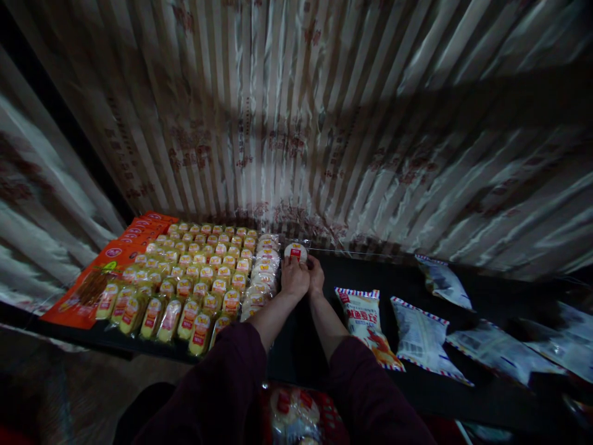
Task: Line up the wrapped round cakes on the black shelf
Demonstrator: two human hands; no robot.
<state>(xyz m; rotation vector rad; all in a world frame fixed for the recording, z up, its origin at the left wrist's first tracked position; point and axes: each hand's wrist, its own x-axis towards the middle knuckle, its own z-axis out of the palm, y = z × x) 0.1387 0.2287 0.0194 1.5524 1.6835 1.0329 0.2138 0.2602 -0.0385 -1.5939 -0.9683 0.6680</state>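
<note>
My left hand (295,278) and my right hand (316,277) are close together at the back of the black table. Both have their fingers bent around the lower edge of a round white snack in clear wrapping (295,250), with a red label facing up. The left fingers overlap its lower part, and the right fingers are at its right side. Just left of it runs a column of similar round wrapped snacks (263,269). Beyond that column, many small yellow wrapped cakes (204,272) with red labels lie in rows.
An orange snack bag (92,287) lies flat at the far left. To the right are a printed snack bag (368,324) and several pale bags (426,337) on the black table (296,358). A red bag of round snacks (296,411) is below my forearms. Striped sheeting (296,123) hangs behind.
</note>
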